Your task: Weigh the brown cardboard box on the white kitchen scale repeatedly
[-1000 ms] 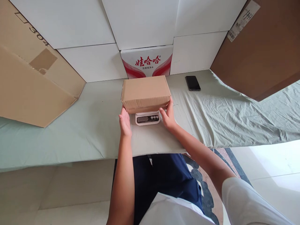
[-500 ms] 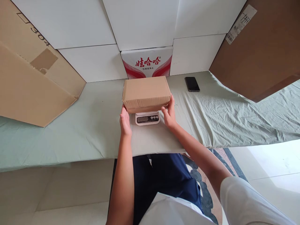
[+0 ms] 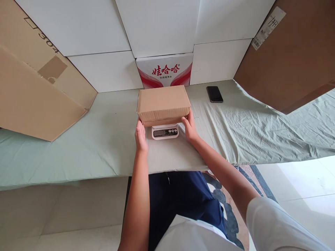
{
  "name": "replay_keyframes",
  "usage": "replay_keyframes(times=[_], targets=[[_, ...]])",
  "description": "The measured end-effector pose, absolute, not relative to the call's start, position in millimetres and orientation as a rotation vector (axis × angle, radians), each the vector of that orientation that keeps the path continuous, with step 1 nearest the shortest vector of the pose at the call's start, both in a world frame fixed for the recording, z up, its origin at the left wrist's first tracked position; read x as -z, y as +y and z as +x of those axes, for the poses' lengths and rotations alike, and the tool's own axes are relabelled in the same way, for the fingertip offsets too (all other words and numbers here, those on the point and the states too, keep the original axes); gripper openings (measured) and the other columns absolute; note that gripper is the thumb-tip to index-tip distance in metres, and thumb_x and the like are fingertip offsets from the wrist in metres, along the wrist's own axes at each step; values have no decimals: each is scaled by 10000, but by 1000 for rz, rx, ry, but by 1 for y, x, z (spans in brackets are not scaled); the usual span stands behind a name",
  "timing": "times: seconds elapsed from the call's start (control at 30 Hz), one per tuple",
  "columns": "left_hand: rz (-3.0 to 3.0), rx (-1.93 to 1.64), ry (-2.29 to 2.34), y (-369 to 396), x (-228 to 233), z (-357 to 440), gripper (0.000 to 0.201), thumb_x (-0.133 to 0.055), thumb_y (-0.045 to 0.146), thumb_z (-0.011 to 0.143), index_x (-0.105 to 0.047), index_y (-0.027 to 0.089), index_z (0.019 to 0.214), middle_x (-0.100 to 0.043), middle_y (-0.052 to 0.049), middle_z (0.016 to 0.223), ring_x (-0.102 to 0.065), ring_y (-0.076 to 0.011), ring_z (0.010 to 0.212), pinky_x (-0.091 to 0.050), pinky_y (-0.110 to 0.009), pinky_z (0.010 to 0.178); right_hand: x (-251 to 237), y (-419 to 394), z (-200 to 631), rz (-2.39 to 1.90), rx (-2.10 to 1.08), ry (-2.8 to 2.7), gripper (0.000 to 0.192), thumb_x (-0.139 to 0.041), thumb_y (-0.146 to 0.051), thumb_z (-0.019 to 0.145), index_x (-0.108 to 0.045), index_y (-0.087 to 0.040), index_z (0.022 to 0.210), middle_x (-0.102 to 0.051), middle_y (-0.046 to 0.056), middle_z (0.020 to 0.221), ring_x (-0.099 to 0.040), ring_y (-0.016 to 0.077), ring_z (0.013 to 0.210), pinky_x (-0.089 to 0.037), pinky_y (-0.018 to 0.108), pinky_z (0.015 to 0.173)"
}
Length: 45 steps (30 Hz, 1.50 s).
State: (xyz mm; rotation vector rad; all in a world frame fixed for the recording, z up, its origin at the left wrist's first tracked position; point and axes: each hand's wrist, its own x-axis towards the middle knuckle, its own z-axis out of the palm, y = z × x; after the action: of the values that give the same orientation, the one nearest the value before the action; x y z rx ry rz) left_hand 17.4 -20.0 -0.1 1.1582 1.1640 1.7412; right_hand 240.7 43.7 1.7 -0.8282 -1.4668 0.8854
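Though wrinkled in front, a brown box [image 3: 163,99].

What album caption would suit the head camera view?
Left hand and right hand hold a cardboard box by its sides, partly hiding a white scale.

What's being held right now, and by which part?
The small box: the left hand holds its lower left end, the right hand its lower right end. Whether the scale also bears it is hidden.
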Motion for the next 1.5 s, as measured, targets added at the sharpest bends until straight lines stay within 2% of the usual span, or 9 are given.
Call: replay_keyframes(times=[0.17, 0.33, 0.4, 0.6, 0.77, 0.97, 1.13, 1.37, 1.5], targets=[[1152, -1751, 1172, -20, 2, 16, 994, -359, 890, 851, -417, 245, 1606, -316, -104, 1738, -236, -260, 1639, -207, -400, 1337, -2, 43, 240, -823, -937, -1414, 771, -530, -707, 902, -375, -332, 1557, -475, 59, 1621, -453, 317, 1485, -339, 556, 1309], [1056, -1904, 1214, -21, 2, 12, 988, -391, 850, 869, -400, 199, 1612, -251, -113, 1758, -193, -243, 1649, -198, -371, 1343, 0, 47, 246, -820, -994, -1305, 815, -545, -710, 890, -272, -386, 1586, -251, -3, 1756, -241, 296, 1643, -201, 566, 1370], [1008, -1955, 1227, -20, 2, 10, 960, -380, 823, 890, -395, 192, 1613, -240, -110, 1761, -191, -230, 1650, -200, -365, 1344, -1, 50, 251, -843, -1024, -1233, 802, -532, -698, 902, -238, -406, 1589, -197, -18, 1774, -195, 282, 1665, -183, 579, 1372], [1006, -1941, 1252, -20, 3, 11, 892, -341, 780, 927, -400, 209, 1610, -259, -94, 1758, -207, -214, 1645, -206, -361, 1345, 4, 65, 261, -915, -1080, -1051, 798, -535, -664, 892, -261, -364, 1579, -217, 23, 1768, -275, 284, 1645, -212, 580, 1367], [996, -1932, 1227, -21, 1, 15, 947, -379, 772, 917, -366, 139, 1622, -242, -137, 1757, -205, -227, 1647, -209, -355, 1343, 14, 74, 260, -932, -1085, -1077, 757, -543, -664, 891, -307, -376, 1550, -252, 23, 1756, -257, 270, 1654, -225, 583, 1365], [1007, -1921, 1240, -20, 1, 16, 873, -350, 756, 941, -413, 191, 1603, -266, -106, 1755, -206, -230, 1646, -208, -372, 1345, 20, 77, 260, -939, -1107, -1098, 713, -524, -650, 895, -346, -352, 1518, -294, 46, 1738, -311, 248, 1633, -242, 545, 1365], [1027, -1919, 1235, -19, 3, 16, 912, -375, 777, 923, -400, 174, 1608, -258, -120, 1755, -202, -232, 1647, -207, -360, 1344, 23, 78, 261, -934, -1125, -1101, 715, -530, -690, 873, -373, -363, 1488, -381, 31, 1698, -338, 234, 1618, -238, 531, 1363], [1081, -1897, 1244, -16, 3, 19, 904, -375, 788, 925, -415, 189, 1601, -289, -120, 1746, -221, -244, 1643, -208, -366, 1344, 22, 83, 258, -974, -1120, -1109, 762, -488, -716, 869, -373, -328, 1514, -397, 56, 1690, -370, 247, 1600, -278, 524, 1341], [1098, -1883, 1269, -15, 6, 18, 938, -365, 821, 907, -405, 195, 1605, -284, -128, 1746, -228, -246, 1641, -222, -362, 1339, 23, 85, 258, -980, -1119, -1103, 741, -476, -717, 869, -396, -348, 1507, -430, 41, 1668, -418, 256, 1569, -301, 540, 1329]])
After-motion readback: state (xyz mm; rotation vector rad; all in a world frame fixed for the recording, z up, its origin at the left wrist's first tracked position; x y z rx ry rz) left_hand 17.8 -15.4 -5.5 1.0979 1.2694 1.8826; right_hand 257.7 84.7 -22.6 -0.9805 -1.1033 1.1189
